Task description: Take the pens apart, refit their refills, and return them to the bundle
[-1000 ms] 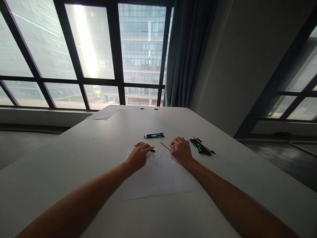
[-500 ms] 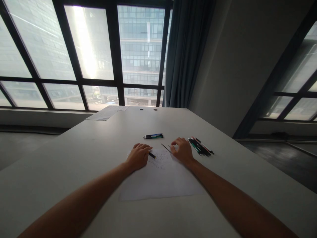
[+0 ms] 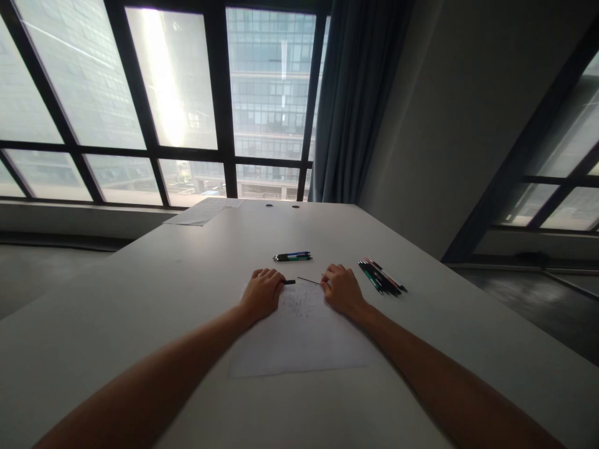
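Observation:
My left hand (image 3: 262,292) is closed round a short black pen barrel (image 3: 289,282), whose open-looking, yellowish end points right. Opposite it, my right hand (image 3: 341,287) pinches a thin dark pen refill (image 3: 307,280); its free tip points left toward the barrel, with a small gap between them. Both hands rest over the upper part of a white sheet of paper (image 3: 299,349) that carries scribbled marks. Fingers hide the rest of the barrel and the refill's other end.
A few pens (image 3: 292,256) lie together beyond the paper. Several more pens (image 3: 381,277), mostly black, lie side by side right of my right hand. Other papers (image 3: 199,214) lie at the white table's far left, near two dark round grommets (image 3: 296,206).
The barrel in my left hand has swung from slanting down to nearly level. In my right hand the refill has tilted flatter and its tip has come closer to the barrel.

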`<state>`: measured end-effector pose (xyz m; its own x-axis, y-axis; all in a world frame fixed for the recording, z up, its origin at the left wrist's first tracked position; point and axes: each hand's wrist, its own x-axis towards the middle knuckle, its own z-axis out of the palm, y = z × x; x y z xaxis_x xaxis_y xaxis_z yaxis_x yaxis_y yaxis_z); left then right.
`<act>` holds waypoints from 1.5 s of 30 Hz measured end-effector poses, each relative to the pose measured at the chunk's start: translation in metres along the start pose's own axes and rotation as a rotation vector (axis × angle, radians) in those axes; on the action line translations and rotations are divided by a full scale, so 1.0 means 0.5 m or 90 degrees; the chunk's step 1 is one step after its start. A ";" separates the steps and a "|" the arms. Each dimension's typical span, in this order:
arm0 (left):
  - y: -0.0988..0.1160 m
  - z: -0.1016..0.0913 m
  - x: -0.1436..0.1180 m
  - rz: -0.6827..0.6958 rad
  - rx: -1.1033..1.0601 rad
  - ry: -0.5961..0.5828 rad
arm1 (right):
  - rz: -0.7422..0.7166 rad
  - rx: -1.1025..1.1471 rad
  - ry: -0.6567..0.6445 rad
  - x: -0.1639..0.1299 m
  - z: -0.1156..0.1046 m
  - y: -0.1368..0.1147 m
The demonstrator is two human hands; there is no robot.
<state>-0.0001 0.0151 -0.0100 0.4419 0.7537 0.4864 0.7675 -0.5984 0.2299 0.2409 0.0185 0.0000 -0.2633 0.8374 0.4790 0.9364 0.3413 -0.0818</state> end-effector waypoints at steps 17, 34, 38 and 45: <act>-0.008 0.012 0.000 -0.080 -0.125 0.067 | -0.061 0.073 0.111 0.002 0.005 0.009; -0.011 0.015 0.000 -0.037 -0.128 0.043 | -0.120 0.072 0.114 0.001 -0.003 0.002; -0.009 0.015 0.000 0.000 -0.135 0.043 | -0.185 0.137 0.111 0.001 0.002 -0.011; -0.010 0.015 -0.001 0.013 -0.142 0.063 | -0.010 0.022 0.118 0.009 0.022 0.021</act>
<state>-0.0006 0.0199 -0.0178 0.4005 0.7173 0.5701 0.6329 -0.6665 0.3940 0.2467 0.0306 -0.0082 -0.2267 0.7398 0.6335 0.9231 0.3706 -0.1025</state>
